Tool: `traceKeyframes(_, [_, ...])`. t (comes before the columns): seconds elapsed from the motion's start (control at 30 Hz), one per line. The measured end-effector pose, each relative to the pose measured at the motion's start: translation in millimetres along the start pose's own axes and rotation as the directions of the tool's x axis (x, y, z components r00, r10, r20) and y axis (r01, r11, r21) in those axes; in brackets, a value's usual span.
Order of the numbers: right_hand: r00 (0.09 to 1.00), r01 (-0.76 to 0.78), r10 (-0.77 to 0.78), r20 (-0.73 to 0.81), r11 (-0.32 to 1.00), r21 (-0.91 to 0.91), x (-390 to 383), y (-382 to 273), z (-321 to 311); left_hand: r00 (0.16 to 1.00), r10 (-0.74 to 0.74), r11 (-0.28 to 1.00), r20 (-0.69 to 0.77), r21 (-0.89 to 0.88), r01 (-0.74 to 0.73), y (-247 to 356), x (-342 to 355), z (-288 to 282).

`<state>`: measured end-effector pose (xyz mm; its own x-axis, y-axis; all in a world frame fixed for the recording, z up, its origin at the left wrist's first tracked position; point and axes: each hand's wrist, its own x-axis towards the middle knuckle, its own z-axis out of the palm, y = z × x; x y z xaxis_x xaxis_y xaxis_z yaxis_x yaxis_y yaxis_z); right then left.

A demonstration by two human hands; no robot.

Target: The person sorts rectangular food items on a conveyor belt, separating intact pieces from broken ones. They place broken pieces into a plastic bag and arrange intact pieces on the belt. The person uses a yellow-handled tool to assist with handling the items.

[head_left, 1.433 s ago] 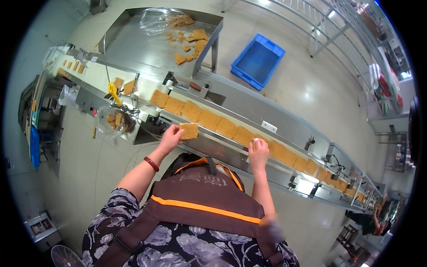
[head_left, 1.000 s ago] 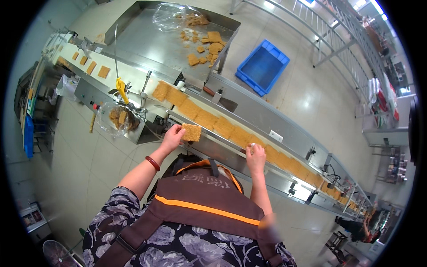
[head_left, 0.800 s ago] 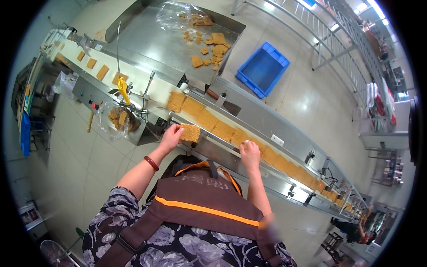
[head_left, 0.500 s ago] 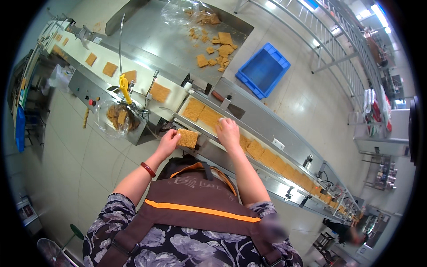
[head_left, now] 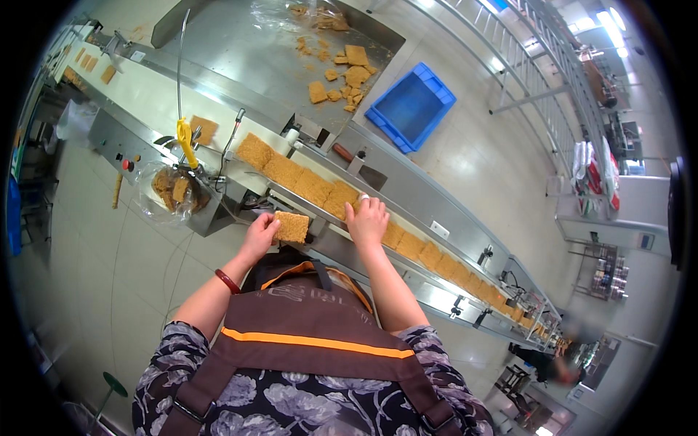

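My left hand [head_left: 262, 232] grips a square golden, coarse-textured slab [head_left: 291, 226] by its left edge, just below the conveyor's near rail. My right hand [head_left: 367, 221] rests with fingers apart on a row of similar squares [head_left: 287, 173] lying edge to edge along the white conveyor belt; what lies under its fingertips is partly hidden, and a small white patch shows at one fingertip, too small to identify. A loose square [head_left: 203, 128] sits higher up the belt at the left, near a yellow fitting [head_left: 187, 145] on a metal rod.
Broken pieces and a plastic bag lie on a steel tray [head_left: 218, 58] behind the belt. A blue crate [head_left: 409, 109] is on the floor beside railings [head_left: 538, 87]. A bag of scraps [head_left: 171, 192] sits left of me. Another person [head_left: 545, 363] is at the far right.
My right hand has moved left along the row and spread its fingers. My left hand shifted slightly, still holding its square. More squares travelled down the belt from the upper left.
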<state>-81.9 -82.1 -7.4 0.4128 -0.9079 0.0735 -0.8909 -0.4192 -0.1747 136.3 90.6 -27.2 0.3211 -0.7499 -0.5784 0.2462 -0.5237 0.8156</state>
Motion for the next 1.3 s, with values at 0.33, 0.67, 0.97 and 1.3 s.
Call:
traceKeyframes(0.33, [0.870,-0.476,0.401,0.287,0.531,0.702,2,57,14,0.997,-0.002,0.999,0.072,0.036,-0.001,10,8,20])
traceKeyframes(0.67, [0.847,-0.515,0.443,0.293,0.550,0.658,-91,125,-9,0.982,0.006,0.994,0.188,0.104,-0.026,9,13,63])
traceKeyframes(0.97, [0.913,-0.403,0.405,-0.050,0.914,0.046,-131,151,-22,0.984,-0.022,0.991,0.178,0.137,-0.002,11,-2,90])
traceKeyframes(1.3, [0.841,-0.454,0.515,-0.167,0.839,0.299,-120,238,-16,0.985,-0.016,0.982,0.174,0.190,-0.018,13,-34,110])
